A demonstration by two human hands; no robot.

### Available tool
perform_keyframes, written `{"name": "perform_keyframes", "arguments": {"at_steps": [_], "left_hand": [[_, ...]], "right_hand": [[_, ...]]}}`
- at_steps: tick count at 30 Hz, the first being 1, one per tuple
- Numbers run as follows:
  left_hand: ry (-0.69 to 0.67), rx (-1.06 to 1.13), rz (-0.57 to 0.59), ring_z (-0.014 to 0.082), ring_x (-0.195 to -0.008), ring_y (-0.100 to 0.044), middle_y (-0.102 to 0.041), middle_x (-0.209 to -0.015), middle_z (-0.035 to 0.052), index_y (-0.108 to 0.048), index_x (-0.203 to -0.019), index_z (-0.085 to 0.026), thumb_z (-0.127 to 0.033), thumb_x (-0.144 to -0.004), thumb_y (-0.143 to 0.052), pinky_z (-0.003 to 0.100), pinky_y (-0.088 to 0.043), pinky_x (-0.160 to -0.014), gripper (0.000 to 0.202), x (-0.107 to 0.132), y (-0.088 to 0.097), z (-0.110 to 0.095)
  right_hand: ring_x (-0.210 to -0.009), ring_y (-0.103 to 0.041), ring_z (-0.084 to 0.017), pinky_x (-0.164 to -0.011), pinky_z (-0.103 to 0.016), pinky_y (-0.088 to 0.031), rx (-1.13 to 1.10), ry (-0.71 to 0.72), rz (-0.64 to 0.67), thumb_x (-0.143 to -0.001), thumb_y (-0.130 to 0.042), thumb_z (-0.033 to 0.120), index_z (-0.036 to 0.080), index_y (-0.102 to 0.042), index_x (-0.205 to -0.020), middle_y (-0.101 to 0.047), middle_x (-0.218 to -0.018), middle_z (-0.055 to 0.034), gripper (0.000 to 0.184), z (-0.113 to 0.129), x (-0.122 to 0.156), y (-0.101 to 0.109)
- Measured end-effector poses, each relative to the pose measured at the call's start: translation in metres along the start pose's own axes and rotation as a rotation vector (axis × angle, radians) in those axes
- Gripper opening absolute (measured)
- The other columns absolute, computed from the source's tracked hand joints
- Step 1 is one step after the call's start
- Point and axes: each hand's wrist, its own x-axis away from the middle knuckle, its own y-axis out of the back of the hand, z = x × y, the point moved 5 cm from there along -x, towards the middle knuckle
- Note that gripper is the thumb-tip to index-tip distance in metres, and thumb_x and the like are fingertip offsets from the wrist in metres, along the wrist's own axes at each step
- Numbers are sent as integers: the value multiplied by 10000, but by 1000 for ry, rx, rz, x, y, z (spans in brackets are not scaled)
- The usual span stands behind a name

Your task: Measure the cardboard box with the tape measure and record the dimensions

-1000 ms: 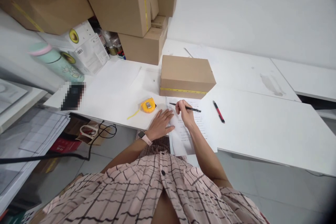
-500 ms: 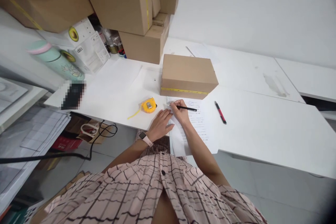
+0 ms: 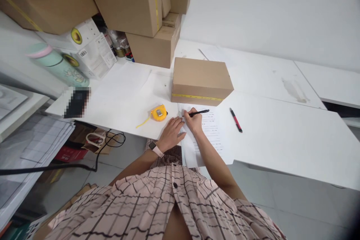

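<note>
My right hand (image 3: 194, 123) is closed on a black pen (image 3: 199, 112) whose tip rests near the top left corner of a printed sheet of paper (image 3: 211, 135) on the white table (image 3: 281, 131). My left hand (image 3: 172, 132), with a watch on the wrist, lies flat and open on the sheet's left edge. A yellow tape measure (image 3: 159, 113) lies just left of that hand, its tape pulled out a little. Right behind the sheet stands a small cardboard box (image 3: 200, 80) with yellow tape. A red and black pen (image 3: 235, 119) lies to the right of the sheet.
Stacked cardboard boxes (image 3: 135, 3) fill the back left, with a white printed carton (image 3: 90, 48) and a green bottle (image 3: 56, 65) beside them. A dark pixelated object (image 3: 76, 102) lies at the table's left end. Cables (image 3: 109, 140) hang below the table's edge.
My right hand has slid left across the top of the sheet, and the pen's rear end now tilts up to the right. The left hand has stayed put.
</note>
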Motion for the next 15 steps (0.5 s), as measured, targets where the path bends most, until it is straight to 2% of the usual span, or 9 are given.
{"name": "perform_keyframes", "arguments": {"at_steps": [15], "left_hand": [[-23, -50, -29, 305, -1420, -415, -539, -1436, 172, -548, -1318, -121, -332, -932, -570, 504, -277, -1219, 441, 0, 0, -1]], "right_hand": [[-546, -461, -140, -587, -270, -373, 5, 21, -28, -793, -580, 457, 241, -437, -628, -475, -522, 51, 308, -3, -1, -1]]}}
